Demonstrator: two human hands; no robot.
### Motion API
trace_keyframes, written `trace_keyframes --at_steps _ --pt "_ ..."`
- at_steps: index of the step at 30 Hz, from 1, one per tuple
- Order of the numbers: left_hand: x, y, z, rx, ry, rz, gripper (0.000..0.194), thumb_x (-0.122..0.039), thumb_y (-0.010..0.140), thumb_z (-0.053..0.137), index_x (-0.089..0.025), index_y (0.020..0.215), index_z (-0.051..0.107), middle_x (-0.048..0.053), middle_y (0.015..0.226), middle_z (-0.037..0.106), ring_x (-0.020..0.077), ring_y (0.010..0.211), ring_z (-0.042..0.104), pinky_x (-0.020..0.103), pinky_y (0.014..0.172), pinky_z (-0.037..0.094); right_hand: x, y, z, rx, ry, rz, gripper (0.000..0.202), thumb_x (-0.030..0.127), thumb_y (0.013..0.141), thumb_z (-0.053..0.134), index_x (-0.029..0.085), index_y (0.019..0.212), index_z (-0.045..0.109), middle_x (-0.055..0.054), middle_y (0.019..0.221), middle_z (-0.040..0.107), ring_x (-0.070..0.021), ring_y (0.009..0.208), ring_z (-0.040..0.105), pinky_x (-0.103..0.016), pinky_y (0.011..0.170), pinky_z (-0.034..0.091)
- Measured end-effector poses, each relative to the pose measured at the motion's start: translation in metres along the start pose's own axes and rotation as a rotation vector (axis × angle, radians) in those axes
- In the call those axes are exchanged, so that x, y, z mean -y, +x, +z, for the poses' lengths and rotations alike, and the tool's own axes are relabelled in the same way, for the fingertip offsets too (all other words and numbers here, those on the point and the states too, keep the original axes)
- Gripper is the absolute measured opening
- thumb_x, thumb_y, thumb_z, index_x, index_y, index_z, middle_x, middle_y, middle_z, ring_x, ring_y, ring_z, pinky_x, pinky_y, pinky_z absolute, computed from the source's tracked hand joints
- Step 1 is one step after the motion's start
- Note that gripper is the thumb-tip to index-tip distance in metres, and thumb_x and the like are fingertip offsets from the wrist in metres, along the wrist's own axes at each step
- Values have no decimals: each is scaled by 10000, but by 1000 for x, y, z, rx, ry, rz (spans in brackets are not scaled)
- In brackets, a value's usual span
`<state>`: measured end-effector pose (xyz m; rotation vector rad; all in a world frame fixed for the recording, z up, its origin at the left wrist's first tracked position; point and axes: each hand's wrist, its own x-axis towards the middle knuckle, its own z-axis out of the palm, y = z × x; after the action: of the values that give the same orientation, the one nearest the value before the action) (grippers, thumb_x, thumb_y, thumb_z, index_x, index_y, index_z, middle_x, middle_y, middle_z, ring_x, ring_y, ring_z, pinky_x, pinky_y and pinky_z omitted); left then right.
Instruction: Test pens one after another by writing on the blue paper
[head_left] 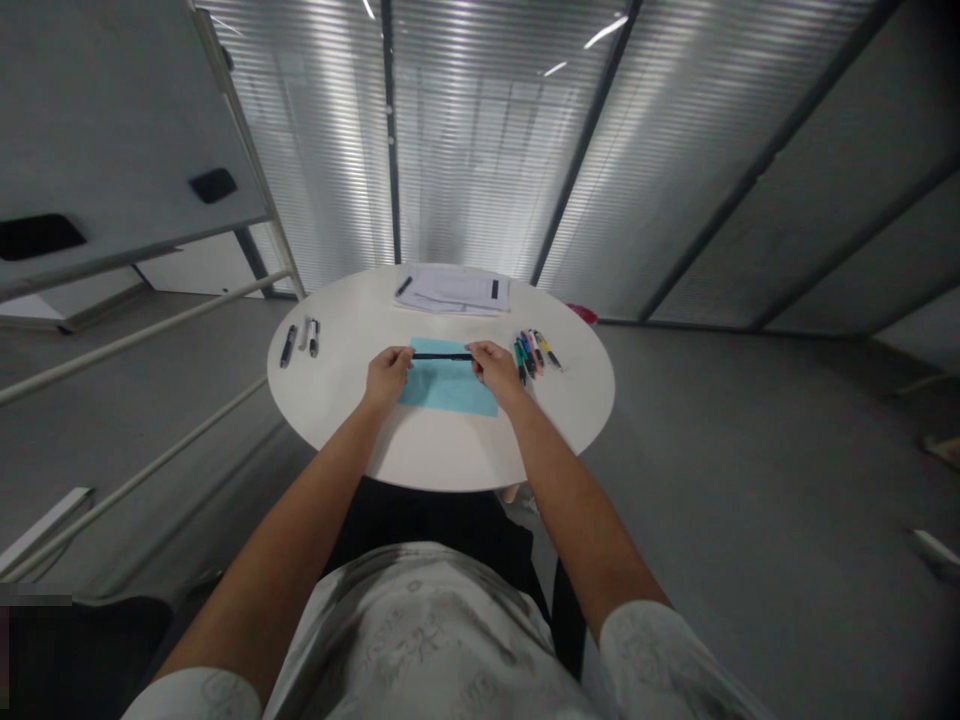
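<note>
A thin black pen (442,357) is stretched level between my two hands, above the upper part of a light blue sheet (450,388). My left hand (389,374) pinches its left end, over the sheet's left edge. Its right end is pinched by my right hand (493,369), near the sheet's right side. Both hands have their fingers closed. The blue sheet lies on a round white table (442,455). Just right of my right hand is a group of several coloured pens and markers (531,352).
White papers (454,288) lie stacked at the table's far edge, with small dark items on them. Several pens (313,338) are at the table's left side. A metal rail (150,328) stands left of the table. Something red (583,313) shows beyond the right far edge.
</note>
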<state>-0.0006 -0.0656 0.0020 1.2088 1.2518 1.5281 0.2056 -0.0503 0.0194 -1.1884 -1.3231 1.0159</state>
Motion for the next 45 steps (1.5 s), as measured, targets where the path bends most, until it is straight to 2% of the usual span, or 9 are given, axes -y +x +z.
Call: trace_keyframes --at_steps 13,23,29,38,45 --pt "1 2 0 28 -113 -10 240 -374 734 643 -148 807 610 -29 597 528 61 434 385 210 409 288 -5 4 0 -10 142 88 244 410 815 609 173 865 631 39 632 560 -27 347 395 -171 330 211" --pt "1 1 1 21 -124 -18 220 -353 736 635 -146 806 615 -23 597 536 58 423 386 207 404 288 -5 3 -2 -13 246 127 238 359 749 674 193 904 605 15 776 646 -33 384 451 -169 332 238" --pt "-1 -1 1 11 -117 -16 212 -352 731 635 -151 791 609 -22 622 542 50 419 380 207 400 276 -1 2 -3 -8 351 175 276 365 735 704 202 935 608 -5 898 669 -15 422 436 -159 349 244" --pt "-5 -2 1 -1 -135 3 192 -325 713 654 -158 786 592 -31 650 543 43 414 372 212 400 290 -2 1 -5 0 353 179 255 334 707 695 229 926 617 49 731 573 -24 417 431 -150 359 255" --pt "0 1 1 -19 -136 -12 199 -332 725 645 -158 810 598 -21 665 552 52 429 398 212 408 314 0 0 -5 36 377 214 219 284 694 679 209 885 604 46 679 575 -43 418 447 -160 358 274"
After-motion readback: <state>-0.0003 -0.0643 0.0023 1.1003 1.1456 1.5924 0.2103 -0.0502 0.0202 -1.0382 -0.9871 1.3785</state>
